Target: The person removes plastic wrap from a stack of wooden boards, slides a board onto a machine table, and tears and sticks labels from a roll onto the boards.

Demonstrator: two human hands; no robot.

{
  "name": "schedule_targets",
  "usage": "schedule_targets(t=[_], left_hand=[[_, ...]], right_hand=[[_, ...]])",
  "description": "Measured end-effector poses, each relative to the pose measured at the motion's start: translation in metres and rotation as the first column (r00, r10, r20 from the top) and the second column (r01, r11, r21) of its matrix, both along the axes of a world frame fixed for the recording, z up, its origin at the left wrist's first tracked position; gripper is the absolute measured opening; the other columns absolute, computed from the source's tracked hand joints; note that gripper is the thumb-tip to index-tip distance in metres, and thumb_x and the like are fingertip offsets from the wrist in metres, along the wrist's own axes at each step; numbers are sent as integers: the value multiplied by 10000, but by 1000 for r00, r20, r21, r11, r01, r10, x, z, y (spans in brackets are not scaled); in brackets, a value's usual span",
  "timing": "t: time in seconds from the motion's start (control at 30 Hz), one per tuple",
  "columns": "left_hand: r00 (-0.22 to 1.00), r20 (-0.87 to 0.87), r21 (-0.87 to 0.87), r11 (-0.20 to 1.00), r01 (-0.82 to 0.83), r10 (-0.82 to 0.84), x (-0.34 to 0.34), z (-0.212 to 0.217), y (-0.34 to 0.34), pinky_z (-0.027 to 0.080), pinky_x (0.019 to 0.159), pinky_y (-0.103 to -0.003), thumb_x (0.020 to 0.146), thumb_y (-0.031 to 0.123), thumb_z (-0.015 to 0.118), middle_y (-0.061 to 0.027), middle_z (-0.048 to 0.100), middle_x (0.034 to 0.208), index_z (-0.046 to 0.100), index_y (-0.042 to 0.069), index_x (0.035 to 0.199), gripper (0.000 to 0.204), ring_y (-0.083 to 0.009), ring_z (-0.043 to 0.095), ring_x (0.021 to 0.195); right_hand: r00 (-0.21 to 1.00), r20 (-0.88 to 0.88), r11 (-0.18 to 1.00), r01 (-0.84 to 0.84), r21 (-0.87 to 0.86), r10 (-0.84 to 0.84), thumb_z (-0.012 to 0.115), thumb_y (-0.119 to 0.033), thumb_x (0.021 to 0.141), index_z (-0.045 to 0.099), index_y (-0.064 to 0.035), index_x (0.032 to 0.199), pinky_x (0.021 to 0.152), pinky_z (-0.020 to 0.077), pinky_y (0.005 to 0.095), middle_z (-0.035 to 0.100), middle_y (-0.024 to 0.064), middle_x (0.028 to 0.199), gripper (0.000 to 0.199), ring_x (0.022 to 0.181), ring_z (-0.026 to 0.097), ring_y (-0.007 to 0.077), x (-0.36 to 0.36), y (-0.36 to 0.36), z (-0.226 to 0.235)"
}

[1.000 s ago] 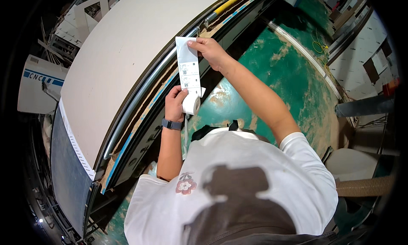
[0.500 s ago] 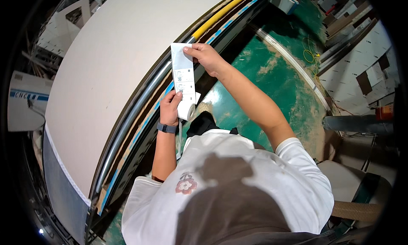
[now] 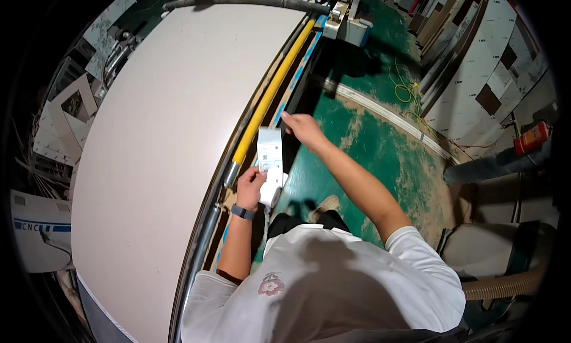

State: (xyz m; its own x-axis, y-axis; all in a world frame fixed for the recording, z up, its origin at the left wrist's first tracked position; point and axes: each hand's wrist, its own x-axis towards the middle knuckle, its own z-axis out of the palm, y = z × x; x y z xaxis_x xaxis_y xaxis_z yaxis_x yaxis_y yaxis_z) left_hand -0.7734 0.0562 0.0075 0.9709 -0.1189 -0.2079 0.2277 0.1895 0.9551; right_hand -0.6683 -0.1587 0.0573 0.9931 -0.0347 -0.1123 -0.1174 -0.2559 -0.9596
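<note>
A roll of white printed labels is held in my left hand, thumb pressed on the strip, with a dark watch on that wrist. The strip's free end curves up away from me, and the roll itself hangs at the lower end. My right hand is just beyond the strip's end and to its right, apart from it. Its thumb and fingers are pinched together; whether a small label is between them I cannot make out. Left of both hands lies a large pale board on a machine bed.
A yellow roller and a grey metal roller run along the bed's near edge. A pale rail crosses the dusty green floor. Panels lean at the right, near a thick grey pipe and a yellow cable.
My right hand has let go of the label strip and moved slightly right. Both hands sit lower in the picture, and the view has shifted, showing more of the bed's far end.
</note>
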Motion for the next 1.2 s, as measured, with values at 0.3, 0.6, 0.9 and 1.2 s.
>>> schedule_targets(t=[0.3, 0.6, 0.9, 1.2], left_hand=[[971, -239, 5, 1000, -7, 8, 68, -43, -110, 474, 694, -264, 844, 31, 600, -44, 644, 884, 632, -20, 1022, 188, -130, 596, 771], [929, -277, -4, 966, -257, 246, 138, -29, -158, 492, 731, -276, 856, 42, 571, -90, 658, 970, 623, -29, 1094, 254, -165, 628, 844], [911, -336, -133, 946, -296, 238, 201, -39, -146, 461, 829, -269, 838, -41, 530, -72, 627, 1079, 542, -32, 1257, 420, -153, 593, 950], [745, -390, 12, 812, -583, 541, 264, -51, -122, 465, 757, -270, 873, 21, 549, -64, 643, 977, 611, -27, 1076, 218, -145, 594, 855]], right_hand=[[755, 245, 746, -437, -502, 608, 540, -142, 785, 578, -96, 1145, 826, 480, 439, 579, 153, 1002, 365, 962, 573, 362, 37, -95, -47], [444, 145, 449, -723, -525, 884, 663, -342, 755, 656, -65, 911, 691, 492, 416, 639, 117, 840, 318, 807, 631, 310, 142, -118, -58], [79, 153, 123, -947, -298, 985, 690, -255, 740, 649, -26, 860, 619, 468, 382, 638, 130, 775, 262, 714, 617, 295, 275, -72, -73], [192, 80, 201, -971, -126, 978, 595, -241, 856, 658, -44, 931, 642, 474, 320, 648, 79, 795, 220, 702, 583, 178, 503, 0, -34]])
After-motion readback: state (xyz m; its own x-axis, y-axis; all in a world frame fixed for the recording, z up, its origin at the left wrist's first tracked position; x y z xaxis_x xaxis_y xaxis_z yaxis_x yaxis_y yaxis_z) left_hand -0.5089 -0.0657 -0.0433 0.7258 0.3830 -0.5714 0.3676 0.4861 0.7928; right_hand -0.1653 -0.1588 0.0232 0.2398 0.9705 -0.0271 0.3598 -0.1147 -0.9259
